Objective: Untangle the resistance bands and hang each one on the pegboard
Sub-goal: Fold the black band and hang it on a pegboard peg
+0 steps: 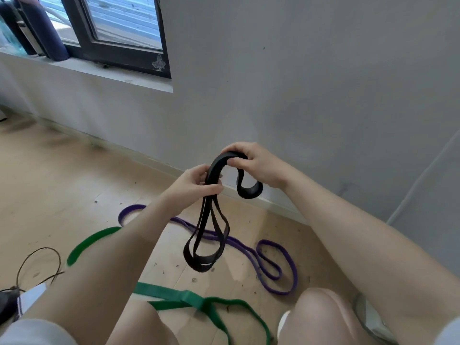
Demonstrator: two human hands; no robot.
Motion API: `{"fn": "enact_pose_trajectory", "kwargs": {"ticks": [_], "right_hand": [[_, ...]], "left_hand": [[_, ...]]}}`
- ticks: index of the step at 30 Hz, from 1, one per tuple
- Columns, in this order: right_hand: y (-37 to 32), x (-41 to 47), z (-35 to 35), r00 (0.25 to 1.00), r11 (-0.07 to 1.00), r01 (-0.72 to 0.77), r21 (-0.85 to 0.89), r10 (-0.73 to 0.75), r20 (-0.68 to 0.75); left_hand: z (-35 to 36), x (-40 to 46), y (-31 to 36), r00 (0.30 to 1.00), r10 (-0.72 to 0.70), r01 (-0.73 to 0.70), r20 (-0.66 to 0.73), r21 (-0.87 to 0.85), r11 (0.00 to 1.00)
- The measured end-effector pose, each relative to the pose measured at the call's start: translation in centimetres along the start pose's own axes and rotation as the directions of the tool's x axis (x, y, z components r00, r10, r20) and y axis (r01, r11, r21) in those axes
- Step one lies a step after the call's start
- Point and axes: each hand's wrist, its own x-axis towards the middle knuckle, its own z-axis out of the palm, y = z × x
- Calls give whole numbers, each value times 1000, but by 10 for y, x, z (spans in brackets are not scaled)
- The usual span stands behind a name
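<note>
I hold a black resistance band (207, 242) in the air with both hands. My left hand (196, 186) pinches several gathered strands, whose loops hang down below it. My right hand (256, 163) grips the band's top bend, and a short loop curls down under that hand. A purple band (273, 262) lies in loose loops on the wooden floor beneath. A green band (199, 301) lies twisted on the floor nearer to me, partly hidden by my left arm. No pegboard is in view.
A grey wall (311, 83) with a pale skirting board stands right behind the hands. A dark-framed window (119, 33) and its sill are at the upper left. A thin dark cable (39, 265) loops on the floor at lower left. My knee (321, 317) is at the bottom.
</note>
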Motion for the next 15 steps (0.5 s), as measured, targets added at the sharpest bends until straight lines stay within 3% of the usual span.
{"fn": "enact_pose_trajectory", "kwargs": {"ticks": [6,10,12,15], "right_hand": [[23,-4,-12,975,932,-9,362,88,-202],[36,-8,-9,933,845,-4,535,196,-303],[43,-13,-15,940,893,-90,441,223,-259],[45,-21,-22,963,959,-266,93,268,-9]], "left_hand": [[-6,2,-9,998,-23,29,-58,109,994],[-7,4,6,993,76,-59,-96,171,983],[-10,6,19,991,97,-76,-90,213,974],[-13,11,37,994,104,-91,-44,235,968]]}}
